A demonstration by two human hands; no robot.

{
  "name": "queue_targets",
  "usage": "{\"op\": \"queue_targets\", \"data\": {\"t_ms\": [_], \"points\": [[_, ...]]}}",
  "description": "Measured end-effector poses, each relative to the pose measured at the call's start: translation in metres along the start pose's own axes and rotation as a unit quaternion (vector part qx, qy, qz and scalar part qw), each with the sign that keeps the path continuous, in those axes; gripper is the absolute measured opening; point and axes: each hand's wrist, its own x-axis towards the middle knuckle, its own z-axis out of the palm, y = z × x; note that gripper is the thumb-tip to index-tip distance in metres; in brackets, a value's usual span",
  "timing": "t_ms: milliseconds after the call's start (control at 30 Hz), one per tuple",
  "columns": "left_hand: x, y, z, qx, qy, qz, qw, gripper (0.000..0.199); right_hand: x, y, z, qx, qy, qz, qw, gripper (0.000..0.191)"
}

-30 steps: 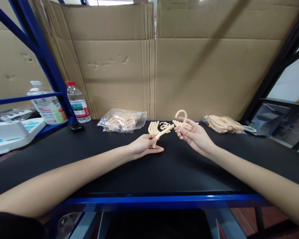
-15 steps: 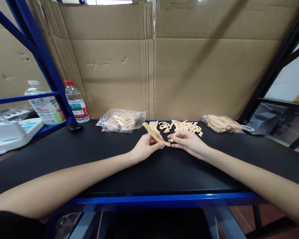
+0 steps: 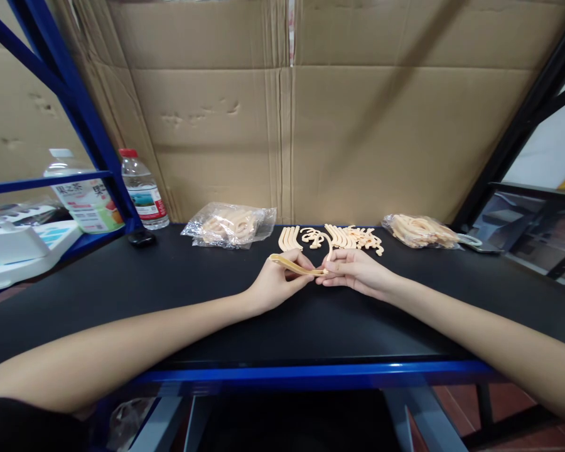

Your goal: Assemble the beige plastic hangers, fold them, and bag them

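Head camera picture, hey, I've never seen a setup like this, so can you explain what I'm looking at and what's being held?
There's no machine here: these are a person's own bare hands, seen by a camera worn on the head, looking forward and down. The left hand holds a curved cream bar. The right hand holds a cream hook. They come together at the fingertips, which hide whether they're joined. Beyond the hands, loose cream pieces lie on the black tabletop. A clear plastic bag of cream pieces lies on either side, one to the left and one to the right. A red-capped bottle stands farther left, and cardboard forms the backdrop.
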Motion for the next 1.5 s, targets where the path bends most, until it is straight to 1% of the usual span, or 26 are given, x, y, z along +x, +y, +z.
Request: {"op": "queue_targets", "data": {"t_ms": [67, 133, 233, 500, 767, 1000, 1167, 1300, 1400, 1500], "points": [[0.000, 0.001, 0.000, 0.027, 0.001, 0.021, 0.999, 0.012, 0.000, 0.001, 0.001, -0.001, -0.001, -0.005, 1.000, 0.024], [0.000, 0.002, 0.000, 0.049, 0.004, 0.024, 0.999, 0.011, 0.000, 0.002, 0.002, -0.002, 0.003, -0.013, 1.000, 0.026], [0.000, 0.002, 0.000, 0.055, 0.007, 0.019, 0.998, 0.013, 0.001, 0.004, 0.003, -0.009, 0.013, -0.031, 0.999, 0.029], [-0.001, 0.004, 0.001, 0.075, 0.006, 0.041, 0.996, 0.013, -0.002, 0.005, 0.009, -0.055, 0.034, -0.068, 0.996, 0.031], [-0.003, 0.008, 0.004, 0.071, 0.019, 0.022, 0.997, 0.015, -0.002, 0.007, 0.013, -0.063, 0.057, -0.087, 0.993, 0.033], [-0.005, 0.007, 0.006, 0.048, 0.028, 0.006, 0.998, 0.014, -0.003, 0.008, 0.018, -0.071, 0.075, -0.104, 0.989, 0.031], [-0.008, 0.009, 0.009, 0.037, 0.037, -0.033, 0.998, 0.018, -0.003, 0.009, 0.019, -0.080, 0.091, -0.114, 0.986, 0.030], [-0.007, 0.009, 0.010, 0.025, 0.057, -0.067, 0.996, 0.020, -0.003, 0.008, 0.019, -0.052, 0.080, -0.102, 0.990, 0.031], [-0.004, 0.007, 0.010, -0.041, 0.079, -0.101, 0.991, 0.023, -0.003, 0.006, 0.019, -0.028, 0.073, -0.094, 0.993, 0.030], [-0.002, 0.006, 0.011, -0.130, 0.099, -0.136, 0.977, 0.028, -0.003, 0.007, 0.019, -0.024, 0.085, -0.096, 0.991, 0.029]]}}
